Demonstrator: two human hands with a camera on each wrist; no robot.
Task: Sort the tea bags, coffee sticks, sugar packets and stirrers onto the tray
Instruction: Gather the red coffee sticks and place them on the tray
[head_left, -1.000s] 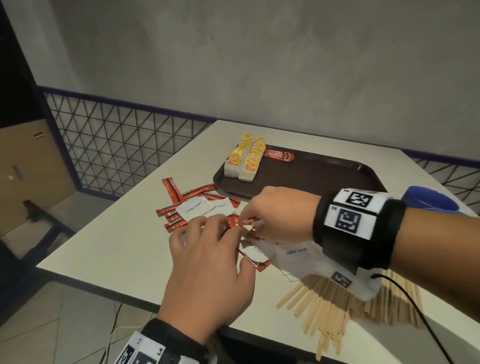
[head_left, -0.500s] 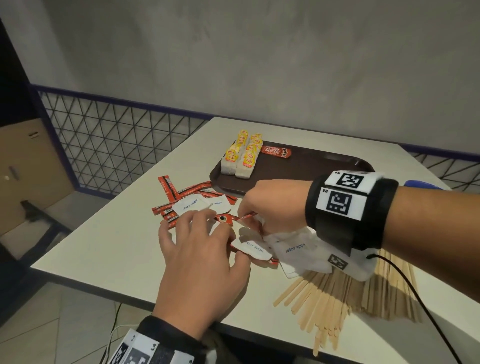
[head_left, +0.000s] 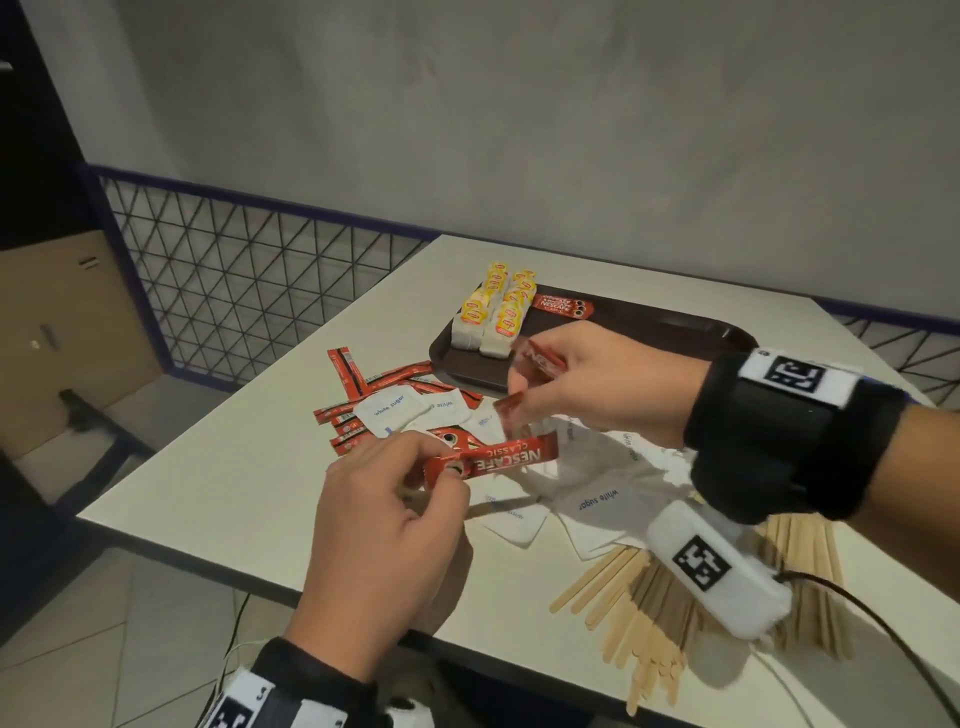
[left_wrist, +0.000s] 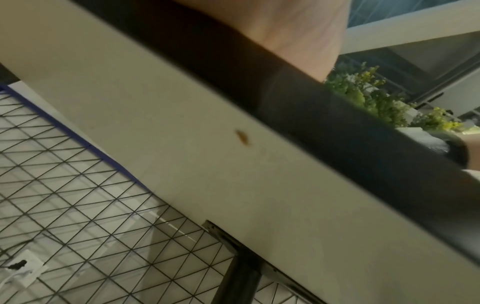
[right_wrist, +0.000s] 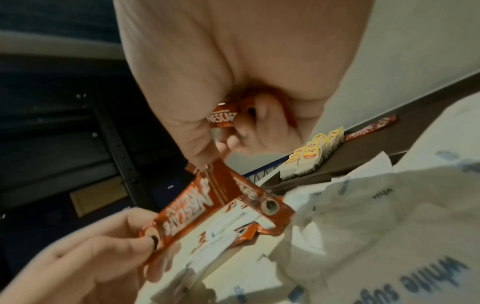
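The left hand (head_left: 384, 545) pinches one long red paper coffee stick (head_left: 493, 460) above the counter (head_left: 234, 483), and the right hand (head_left: 597, 384) pinches maybe two more, likely gathering them for the dark brown plastic tray (head_left: 675, 322).

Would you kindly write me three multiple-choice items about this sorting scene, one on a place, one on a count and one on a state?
1. Where do the tea bags lie?
A. on the tray's left end
B. beside the stirrers
C. under the sugar packets

2. How many coffee sticks lie on the tray?
A. none
B. one
C. four

3. What is the left hand doing?
A. resting flat on the table
B. pinching a coffee stick
C. gripping stirrers

Answers:
1 A, the yellow-tagged bags stand in two rows at the tray's left end.
2 B, a single coffee stick on the tray lies beside the bags.
3 B, its fingertips pinch the end of a red coffee stick above the table.
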